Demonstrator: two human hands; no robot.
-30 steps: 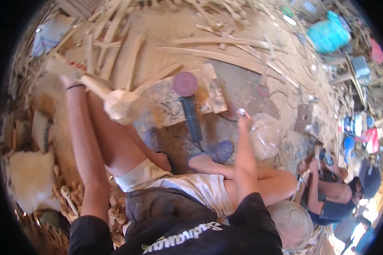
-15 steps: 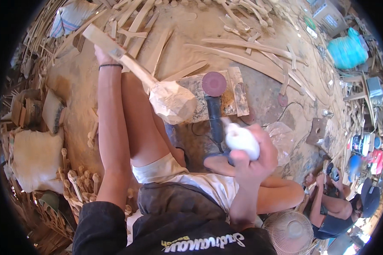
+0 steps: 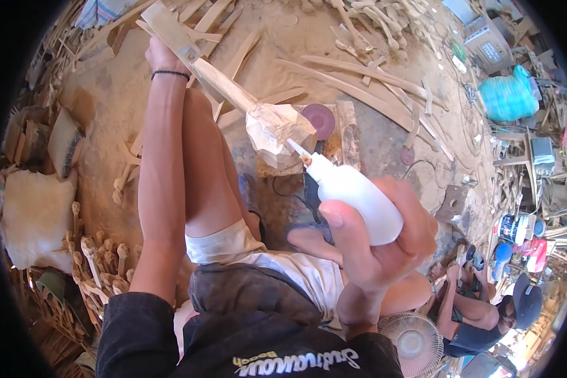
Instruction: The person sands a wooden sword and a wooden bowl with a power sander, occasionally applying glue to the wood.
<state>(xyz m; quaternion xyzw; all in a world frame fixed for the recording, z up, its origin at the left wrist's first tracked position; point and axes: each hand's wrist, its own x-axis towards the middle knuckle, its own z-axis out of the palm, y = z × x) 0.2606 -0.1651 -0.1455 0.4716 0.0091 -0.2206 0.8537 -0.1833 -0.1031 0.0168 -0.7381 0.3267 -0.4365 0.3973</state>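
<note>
My left hand [image 3: 164, 55], arm stretched far forward, grips the handle end of a rough-carved wooden piece [image 3: 230, 85]; most of its fingers are hidden behind the wood. The piece has a long squared handle and a chunky faceted head [image 3: 280, 135]. In my right hand [image 3: 384, 246] is a white squeeze bottle [image 3: 362, 201], fingers and thumb wrapped round it. Its thin nozzle, brownish at the base, points at the head and overlaps it in view; I cannot tell whether they touch. Behind lies a power sander with a dark red disc [image 3: 319, 121], partly covered by the head and bottle.
The sander rests by a worn wooden block [image 3: 348, 135]. Wooden strips [image 3: 359, 82] lie across the dusty floor. Carved pieces [image 3: 107, 258] are heaped at left. A fan [image 3: 412, 343] and a seated person [image 3: 479, 315] are at lower right, a turquoise bundle [image 3: 509, 94] at upper right.
The bottle has come forward and its nozzle has swung round to the wooden head. The wooden piece has shifted to the right and now covers part of the sander.
</note>
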